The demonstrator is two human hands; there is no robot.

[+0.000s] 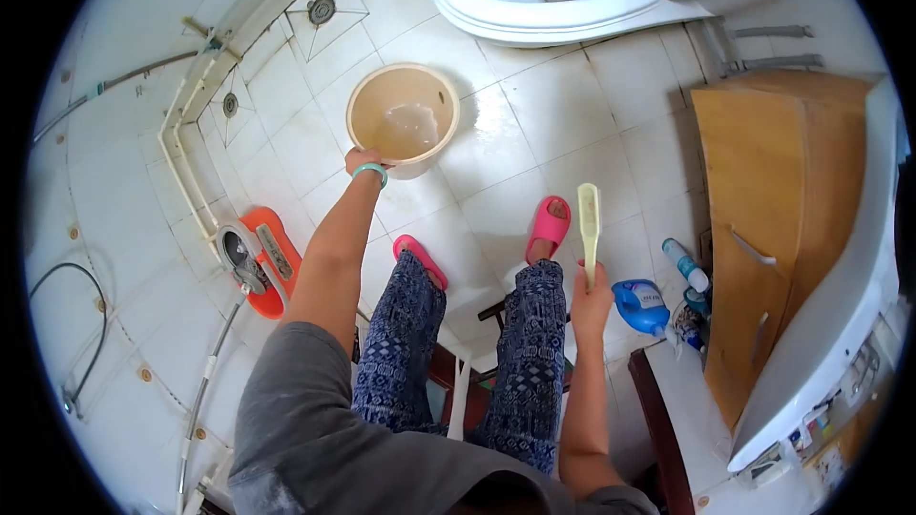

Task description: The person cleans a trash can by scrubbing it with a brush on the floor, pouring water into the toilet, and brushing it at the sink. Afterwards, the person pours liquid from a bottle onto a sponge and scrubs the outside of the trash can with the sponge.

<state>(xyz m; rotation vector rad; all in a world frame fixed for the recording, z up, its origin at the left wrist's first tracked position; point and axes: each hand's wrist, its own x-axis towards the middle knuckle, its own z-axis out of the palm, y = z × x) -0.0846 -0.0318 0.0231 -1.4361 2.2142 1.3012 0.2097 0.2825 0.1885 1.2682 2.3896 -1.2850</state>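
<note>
My left hand [363, 161], with a green bangle at the wrist, is closed on the near rim of a beige plastic bucket [405, 168]. The bucket seems to hold a little water at its bottom. In my right hand [593, 298] is the handle of a pale yellow long-handled scrub brush [590, 215], its oblong head pointing away from me. I cannot see any bristles. The brush is held apart from the bucket, over the floor to the right of my pink slippers [550, 221].
A white toilet [534, 30] stands ahead with its seat visible. To the right are a wooden cabinet [754, 172], a blue bottle [640, 306] and a spray can [684, 263]. An orange-red caddy [270, 253] hangs at the left wall. Floor drains [322, 10] lie at the upper left.
</note>
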